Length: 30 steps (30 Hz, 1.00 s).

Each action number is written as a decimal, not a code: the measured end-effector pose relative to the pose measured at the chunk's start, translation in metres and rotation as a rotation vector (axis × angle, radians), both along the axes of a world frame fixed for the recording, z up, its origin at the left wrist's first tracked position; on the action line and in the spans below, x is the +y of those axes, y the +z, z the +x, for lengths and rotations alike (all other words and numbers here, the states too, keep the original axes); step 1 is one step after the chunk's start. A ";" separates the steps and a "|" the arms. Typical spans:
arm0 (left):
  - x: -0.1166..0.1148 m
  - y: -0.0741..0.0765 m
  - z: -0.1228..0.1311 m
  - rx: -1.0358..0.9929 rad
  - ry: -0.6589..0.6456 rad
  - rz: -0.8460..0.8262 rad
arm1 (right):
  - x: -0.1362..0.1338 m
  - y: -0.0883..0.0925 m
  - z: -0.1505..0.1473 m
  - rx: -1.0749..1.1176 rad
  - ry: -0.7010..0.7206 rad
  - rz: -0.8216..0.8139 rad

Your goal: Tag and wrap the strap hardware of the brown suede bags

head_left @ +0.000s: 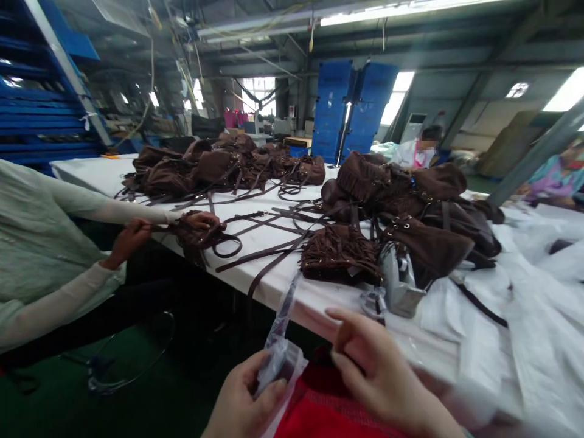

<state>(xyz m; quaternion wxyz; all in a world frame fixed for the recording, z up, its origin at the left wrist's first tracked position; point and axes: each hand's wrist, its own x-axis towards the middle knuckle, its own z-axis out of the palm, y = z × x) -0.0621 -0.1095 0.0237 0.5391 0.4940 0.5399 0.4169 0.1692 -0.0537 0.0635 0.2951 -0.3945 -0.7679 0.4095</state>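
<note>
My left hand (249,389), at the bottom middle, is closed on a strap wrapped in clear plastic (281,360). From there the wrapped strap runs up over the table edge toward a dark brown fringed bag (340,255). Just to the right, my right hand (376,365) has its fingers apart and curled a little, with nothing seen in them. Beyond it, close to the fringed bag, stands a small grey open box (401,286), with a crumpled bit of clear plastic (374,301) beside it.
Brown bags lie piled on the white table (255,228), in a left heap (214,167) and a right heap (401,188). On the left, a co-worker (50,237) handles another brown bag (196,234). White sheeting (524,322) covers the right side.
</note>
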 end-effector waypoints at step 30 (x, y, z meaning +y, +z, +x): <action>0.005 -0.027 0.047 1.107 0.270 0.748 | 0.017 -0.078 -0.057 0.406 -0.183 -0.487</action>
